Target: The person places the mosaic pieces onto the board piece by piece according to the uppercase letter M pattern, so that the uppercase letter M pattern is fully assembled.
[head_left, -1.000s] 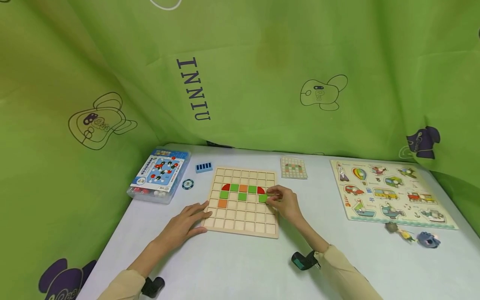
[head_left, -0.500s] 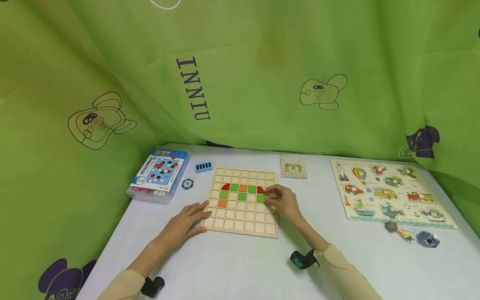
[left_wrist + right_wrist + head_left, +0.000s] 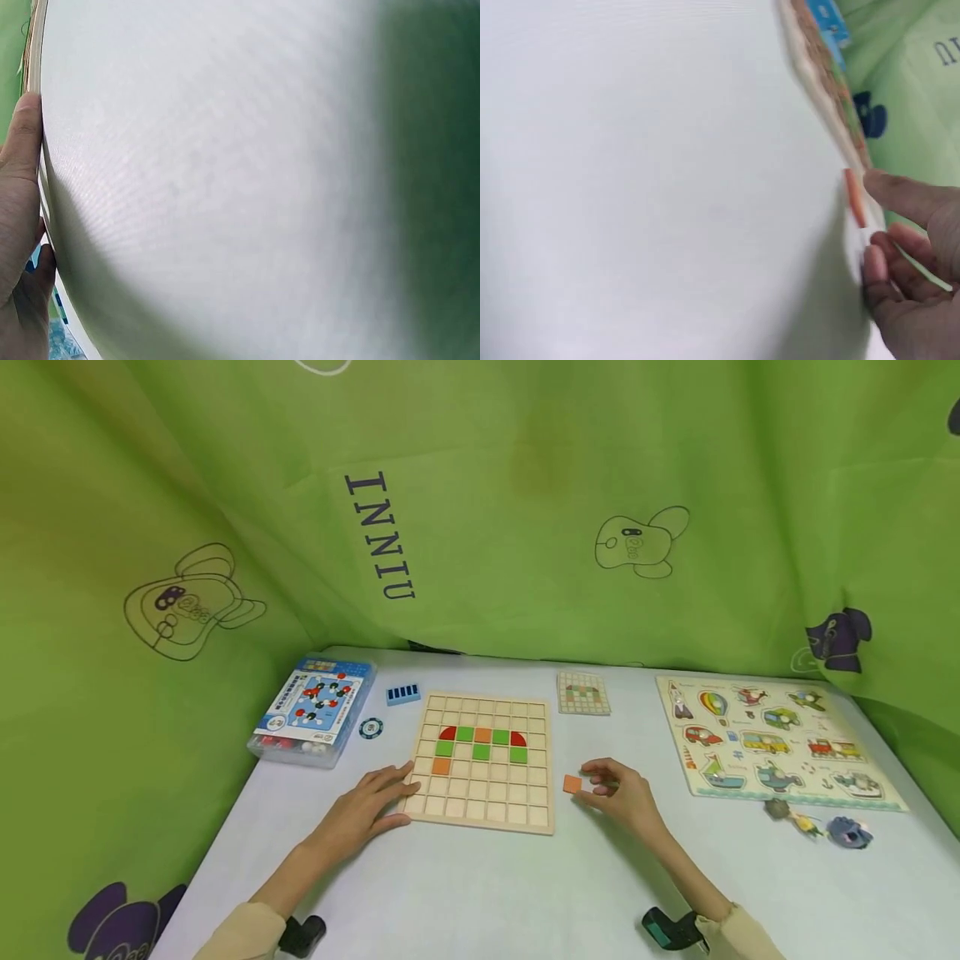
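Observation:
A wooden grid board [image 3: 487,793] lies mid-table in the head view, with red, green and orange pieces in a mirrored pattern in several of its upper cells. My left hand [image 3: 363,810] rests at the board's left edge, fingers relaxed and touching the rim; the left wrist view shows the hand [image 3: 19,195] at the board's side. Just right of the board is a loose orange square tile [image 3: 572,784]. Beside it is my right hand [image 3: 628,795], index finger and thumb parted, thumb tip at the tile's corner. In the right wrist view, the tile [image 3: 854,198] appears edge-on by the fingertips.
Behind the board lies a pattern card [image 3: 582,695]. To the left are a boxed molecule set [image 3: 315,710], a blue slotted block [image 3: 402,695] and a round chip [image 3: 371,728]. A picture puzzle [image 3: 780,743] and two small figurines [image 3: 850,832] lie right. Green cloth [image 3: 487,568] walls the table.
My right hand has left the green tile at the board's right side and moved right and nearer. The orange tile has come into view beside it. My left hand stays at the board.

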{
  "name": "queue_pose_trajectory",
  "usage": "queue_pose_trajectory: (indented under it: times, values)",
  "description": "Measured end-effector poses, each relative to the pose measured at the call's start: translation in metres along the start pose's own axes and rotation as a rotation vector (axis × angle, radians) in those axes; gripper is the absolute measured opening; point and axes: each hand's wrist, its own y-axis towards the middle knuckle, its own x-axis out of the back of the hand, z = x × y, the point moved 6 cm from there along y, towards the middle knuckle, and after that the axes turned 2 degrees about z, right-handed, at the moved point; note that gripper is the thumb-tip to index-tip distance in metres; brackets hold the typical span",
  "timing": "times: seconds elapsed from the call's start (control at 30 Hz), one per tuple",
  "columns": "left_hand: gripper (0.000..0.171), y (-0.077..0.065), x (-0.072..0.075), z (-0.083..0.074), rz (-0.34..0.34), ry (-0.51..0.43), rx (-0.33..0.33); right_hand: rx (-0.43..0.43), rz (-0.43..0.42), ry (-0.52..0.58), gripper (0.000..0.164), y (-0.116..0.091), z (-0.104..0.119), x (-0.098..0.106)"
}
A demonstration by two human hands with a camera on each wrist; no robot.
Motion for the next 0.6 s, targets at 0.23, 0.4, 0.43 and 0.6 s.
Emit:
queue_pose_trajectory:
  times: [0.23, 0.4, 0.43, 0.6]
  values:
    - [0.047, 0.0001, 0.0009, -0.0002, 0.013, -0.013, 0.017, 0.063, -0.044, 0.025, 0.029, -0.0068, -0.0041, -0.0048]
    - [0.047, -0.0006, 0.0016, -0.0007, 0.010, -0.010, 0.022, 0.075, -0.047, 0.064, 0.024, -0.0045, -0.0066, -0.0038]
    - [0.047, -0.0009, 0.0017, -0.0007, 0.011, -0.010, 0.023, 0.070, -0.046, 0.075, 0.023, -0.0042, -0.0073, -0.0031]
    - [0.047, -0.0012, 0.0013, -0.0002, 0.024, -0.012, 0.029, 0.024, -0.066, 0.159, 0.023, -0.0042, -0.0102, 0.0008]
